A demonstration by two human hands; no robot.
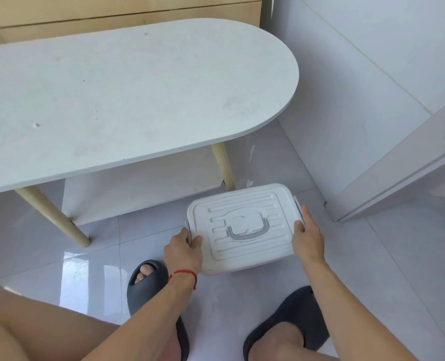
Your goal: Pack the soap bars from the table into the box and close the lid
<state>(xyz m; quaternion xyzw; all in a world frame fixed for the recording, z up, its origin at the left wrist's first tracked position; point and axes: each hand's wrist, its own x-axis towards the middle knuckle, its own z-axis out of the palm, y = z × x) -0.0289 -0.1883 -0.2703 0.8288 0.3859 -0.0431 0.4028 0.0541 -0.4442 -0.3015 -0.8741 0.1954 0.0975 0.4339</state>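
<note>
Your left hand [183, 247] and right hand [306, 231] grip the box [242, 227] at nine and three o'clock; it looks like stiff, smooth, slippery plastic, so hold by the side latches.

The room is bright with soft, even daylight, and the glossy floor tiles [91, 267] throw white glare patches just left of the dark slipper [148, 280]. Under the table [127, 95] the shadow is faint. The wide lens bows straight lines towards the frame edges, and the knees nearest the camera look soft.
</note>
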